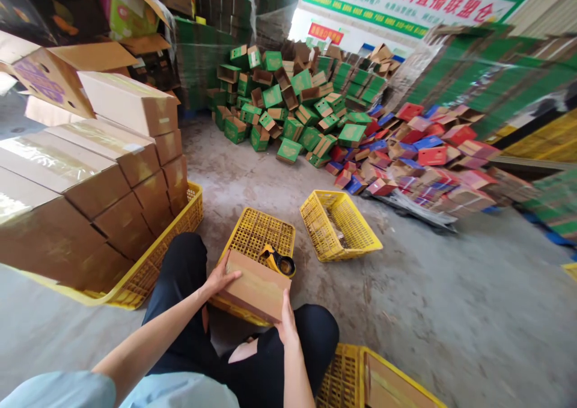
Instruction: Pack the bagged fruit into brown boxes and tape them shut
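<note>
A brown cardboard box (256,288) lies between my hands, with a strip of clear tape along its top. My left hand (220,277) grips its left end, thumb on the top face. At the right end, my right hand (285,319) is closed on the box's edge, its fingers partly hidden. Under the box stands an upturned yellow plastic crate (259,231) with a grid-like surface. A yellow and black tape dispenser (278,260) rests on this crate, just beyond the box.
Taped cartons (117,173) fill a long yellow crate (193,207) on my left. An open yellow crate (340,225) stands ahead on the concrete floor. Another crate (345,372) with cardboard is by my right knee. Green boxes (288,149) and red-blue boxes (433,155) lie heaped farther back.
</note>
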A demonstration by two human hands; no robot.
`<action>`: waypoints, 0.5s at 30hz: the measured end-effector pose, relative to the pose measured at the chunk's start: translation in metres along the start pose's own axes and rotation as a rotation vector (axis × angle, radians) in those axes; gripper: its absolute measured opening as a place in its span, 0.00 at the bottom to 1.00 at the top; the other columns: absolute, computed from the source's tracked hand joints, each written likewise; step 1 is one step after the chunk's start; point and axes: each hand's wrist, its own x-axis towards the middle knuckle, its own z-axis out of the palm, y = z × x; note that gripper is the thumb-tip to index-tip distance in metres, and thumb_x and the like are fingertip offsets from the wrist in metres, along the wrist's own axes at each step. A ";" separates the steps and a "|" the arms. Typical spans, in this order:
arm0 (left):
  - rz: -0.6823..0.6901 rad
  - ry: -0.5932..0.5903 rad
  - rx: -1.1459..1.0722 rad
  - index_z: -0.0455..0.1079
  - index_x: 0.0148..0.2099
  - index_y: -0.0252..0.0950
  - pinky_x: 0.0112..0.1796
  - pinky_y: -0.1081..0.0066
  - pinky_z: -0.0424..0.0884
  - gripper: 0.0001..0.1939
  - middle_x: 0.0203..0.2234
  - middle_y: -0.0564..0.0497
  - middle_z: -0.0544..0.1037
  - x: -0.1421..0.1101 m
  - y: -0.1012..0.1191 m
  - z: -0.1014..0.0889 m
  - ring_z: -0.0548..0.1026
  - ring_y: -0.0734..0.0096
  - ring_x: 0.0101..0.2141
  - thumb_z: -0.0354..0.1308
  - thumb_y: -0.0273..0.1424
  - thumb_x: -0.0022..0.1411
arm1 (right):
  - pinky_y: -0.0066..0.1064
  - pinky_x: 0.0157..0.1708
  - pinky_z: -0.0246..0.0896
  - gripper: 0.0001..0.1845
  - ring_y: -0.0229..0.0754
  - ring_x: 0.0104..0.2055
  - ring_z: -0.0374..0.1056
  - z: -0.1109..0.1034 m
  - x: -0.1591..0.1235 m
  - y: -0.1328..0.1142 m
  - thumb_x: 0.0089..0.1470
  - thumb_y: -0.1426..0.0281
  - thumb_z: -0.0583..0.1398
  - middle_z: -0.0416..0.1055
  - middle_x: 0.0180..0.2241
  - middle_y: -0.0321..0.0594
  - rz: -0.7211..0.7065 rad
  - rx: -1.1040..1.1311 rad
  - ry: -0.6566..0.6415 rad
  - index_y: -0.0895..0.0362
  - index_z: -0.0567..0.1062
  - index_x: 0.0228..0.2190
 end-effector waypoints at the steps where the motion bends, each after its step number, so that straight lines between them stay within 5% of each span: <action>1: -0.006 0.008 -0.062 0.58 0.73 0.34 0.63 0.57 0.66 0.54 0.62 0.37 0.73 -0.001 0.003 0.001 0.71 0.46 0.62 0.75 0.46 0.50 | 0.45 0.44 0.74 0.38 0.58 0.51 0.77 -0.001 0.000 -0.001 0.57 0.37 0.55 0.82 0.45 0.52 0.037 0.026 -0.035 0.54 0.79 0.52; 10: -0.175 -0.153 -0.379 0.66 0.68 0.37 0.54 0.58 0.76 0.50 0.55 0.38 0.79 0.002 0.003 -0.006 0.81 0.49 0.51 0.79 0.45 0.46 | 0.42 0.40 0.72 0.34 0.55 0.46 0.78 -0.009 0.014 0.000 0.59 0.39 0.55 0.82 0.43 0.49 0.189 0.136 -0.129 0.50 0.78 0.52; 15: -0.417 -0.202 -0.515 0.72 0.62 0.31 0.50 0.59 0.78 0.44 0.48 0.36 0.83 0.004 -0.006 -0.010 0.83 0.50 0.47 0.61 0.63 0.59 | 0.41 0.39 0.72 0.34 0.55 0.46 0.78 -0.010 0.012 0.009 0.60 0.40 0.55 0.83 0.42 0.47 0.143 0.150 -0.112 0.50 0.77 0.54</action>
